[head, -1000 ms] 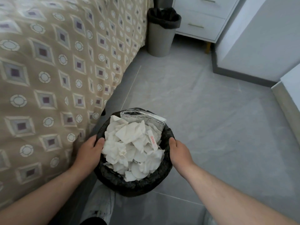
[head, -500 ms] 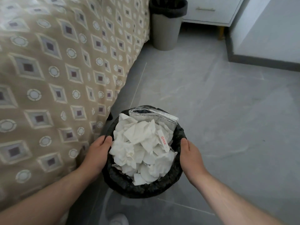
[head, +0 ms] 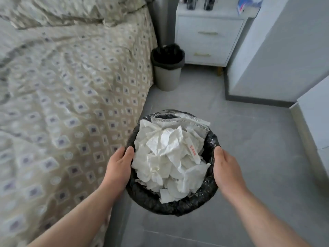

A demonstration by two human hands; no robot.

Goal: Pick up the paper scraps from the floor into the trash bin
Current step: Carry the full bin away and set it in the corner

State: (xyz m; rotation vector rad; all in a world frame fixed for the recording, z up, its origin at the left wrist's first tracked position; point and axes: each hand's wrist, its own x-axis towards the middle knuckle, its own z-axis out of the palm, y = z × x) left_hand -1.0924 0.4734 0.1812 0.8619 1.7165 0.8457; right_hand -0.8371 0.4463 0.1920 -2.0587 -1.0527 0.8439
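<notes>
- Hands clasp the trash bin from opposite sides, with the bin centred between them and both forearms reaching in from the lower corners of the view.
- The left hand holds the bin's left side. Its thumb lies up along the rim and its fingers curve round the outer wall, where their tips are hidden.
- The right hand mirrors it on the right side, palm turned inward against the bin and thumb stretched forward along the rim. Its other fingers are out of sight behind the wall.
- The black bag lining the bin is folded over the rim under both palms.
- The paper scraps are in the bin between the hands, heaped above the rim.
- A paper strip with red print lies on the heap nearer the right hand.
- A foil pouch stands at the far edge of the bin, beyond both thumbs.
- Whether the bin's base touches the floor cannot be told.
- The bed runs just beside the left forearm.
- A second bin stands well ahead of the hands, next to a nightstand.
</notes>
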